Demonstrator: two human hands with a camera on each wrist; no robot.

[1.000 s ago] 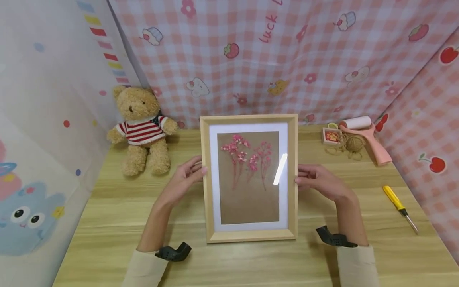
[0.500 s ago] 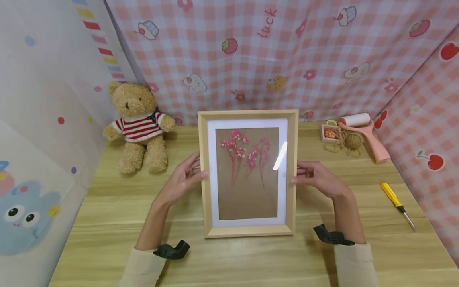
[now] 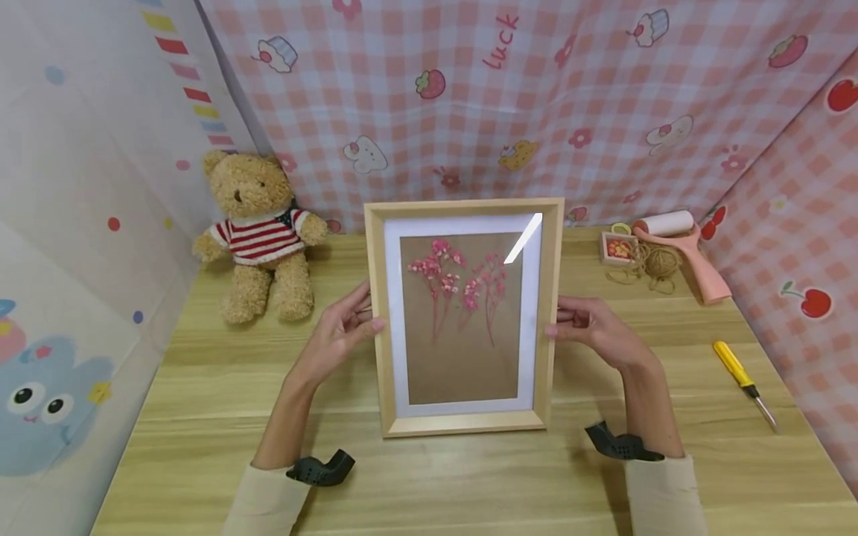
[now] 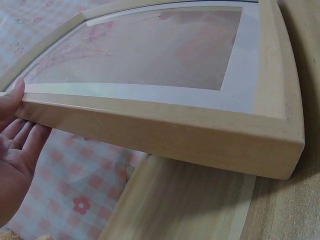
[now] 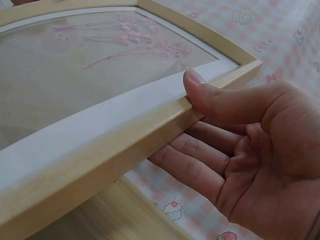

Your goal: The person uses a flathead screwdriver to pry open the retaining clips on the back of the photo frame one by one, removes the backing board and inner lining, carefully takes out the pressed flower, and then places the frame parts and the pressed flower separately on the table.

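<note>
Tilted further upright, frame [image 3: 462, 316] — pinched in left grip [image 3: 342, 335] and right grip [image 3: 596, 335].

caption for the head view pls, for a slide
Both hands hold a wooden picture frame of pressed pink flowers upright.

"luck" on checked cloth [image 3: 603, 97] (pink)

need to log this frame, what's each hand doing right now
Left hand: pinches the left edge of the picture frame.
Right hand: pinches the frame's right edge, thumb in front, fingers behind.
</note>
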